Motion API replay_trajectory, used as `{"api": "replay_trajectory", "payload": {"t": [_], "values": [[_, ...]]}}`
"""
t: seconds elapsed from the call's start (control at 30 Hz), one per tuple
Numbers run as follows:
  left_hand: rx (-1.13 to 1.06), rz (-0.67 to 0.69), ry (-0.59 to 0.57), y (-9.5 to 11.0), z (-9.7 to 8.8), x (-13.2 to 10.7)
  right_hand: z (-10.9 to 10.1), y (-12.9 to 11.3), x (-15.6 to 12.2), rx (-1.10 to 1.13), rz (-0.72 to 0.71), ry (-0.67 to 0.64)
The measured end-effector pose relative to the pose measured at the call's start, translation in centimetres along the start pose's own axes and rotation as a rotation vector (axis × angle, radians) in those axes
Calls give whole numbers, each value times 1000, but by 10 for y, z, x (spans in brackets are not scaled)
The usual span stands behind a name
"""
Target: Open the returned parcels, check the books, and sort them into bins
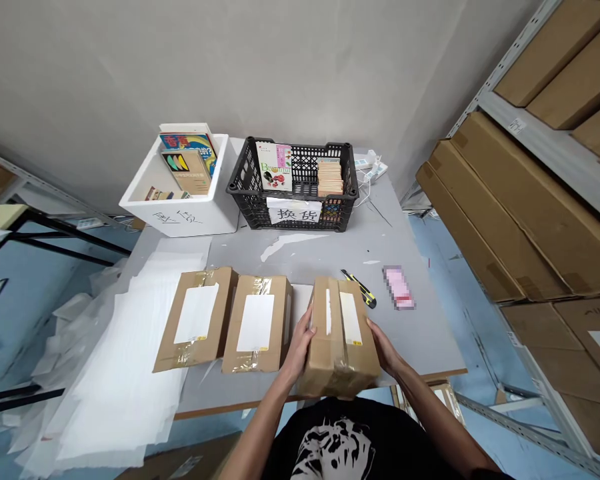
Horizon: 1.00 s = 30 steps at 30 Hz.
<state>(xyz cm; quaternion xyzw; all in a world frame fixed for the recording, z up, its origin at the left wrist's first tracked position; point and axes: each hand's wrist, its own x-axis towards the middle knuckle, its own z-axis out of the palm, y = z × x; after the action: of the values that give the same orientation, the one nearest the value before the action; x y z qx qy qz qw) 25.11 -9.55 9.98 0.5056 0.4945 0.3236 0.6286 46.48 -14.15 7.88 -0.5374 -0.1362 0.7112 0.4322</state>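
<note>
I hold a taped brown cardboard box (337, 337) with white labels between both hands at the table's near edge. My left hand (300, 347) presses its left side. Against the box's right side lies my right hand (384, 350), fingers closed on it. Two more taped, labelled boxes lie flat to its left, one in the middle (257, 323) and one further left (196, 319).
On the grey table (405, 233) lie a yellow-black utility knife (360, 288), a pink item (399, 288), white sheets (130, 360), a black crate (295, 188) with books and a white foam box (180, 187) with books. Shelves with large cartons (520, 213) stand at right.
</note>
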Motion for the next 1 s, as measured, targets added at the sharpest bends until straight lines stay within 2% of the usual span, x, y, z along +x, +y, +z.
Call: {"api": "replay_trajectory", "payload": {"t": [0.1,0.17,0.27,0.43,0.53,0.63,0.77,0.87,0.93,1.0], "values": [[174,190,-127,2,-6,-1,2,13,2,10,-97,131],[216,198,-137,-5,-5,-3,3,25,6,-36,-188,198],[230,151,-60,-24,1,-9,7,41,11,-186,-354,238],[307,353,47,-50,9,-19,10,49,6,-392,-564,295],[322,403,117,-59,14,-23,8,44,2,-485,-614,289],[288,358,183,-65,20,-24,10,37,3,-568,-606,291],[197,146,282,-63,22,-15,20,24,16,-671,-534,254],[153,17,319,-55,18,1,20,9,39,-728,-425,191],[153,-28,316,-51,15,13,12,-2,61,-735,-364,161],[159,-46,299,-49,13,23,0,-12,84,-785,-342,225]]}}
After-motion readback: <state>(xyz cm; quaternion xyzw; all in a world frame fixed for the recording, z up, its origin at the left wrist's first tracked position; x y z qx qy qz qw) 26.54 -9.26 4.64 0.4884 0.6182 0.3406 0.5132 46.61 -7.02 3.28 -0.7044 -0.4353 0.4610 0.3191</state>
